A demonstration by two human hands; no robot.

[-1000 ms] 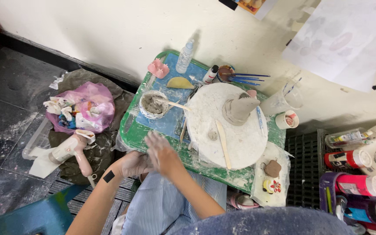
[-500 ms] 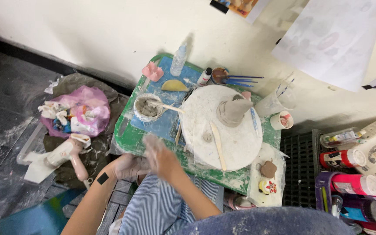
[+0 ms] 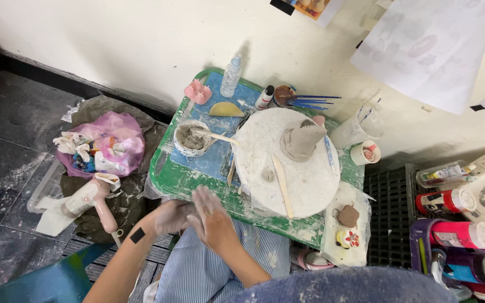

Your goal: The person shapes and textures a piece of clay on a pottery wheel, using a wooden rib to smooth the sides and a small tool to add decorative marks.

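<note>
Hands unmoved; view shifted slightly. Clay-dusted right hand [image 3: 211,216] lies flat over left hand [image 3: 172,216], pressed together, grip contents hidden, at near edge of green counter [image 3: 178,182]. Round white board [image 3: 301,179] beyond carries grey clay cone [image 3: 301,140].

We see open room on the round board's [image 3: 304,185] near half, crossed only by a wooden stick [image 3: 282,186]. The clay cone [image 3: 301,141], bowl [image 3: 191,137] and cups [image 3: 365,152] crowd the desk's [image 3: 178,180] far side.
</note>
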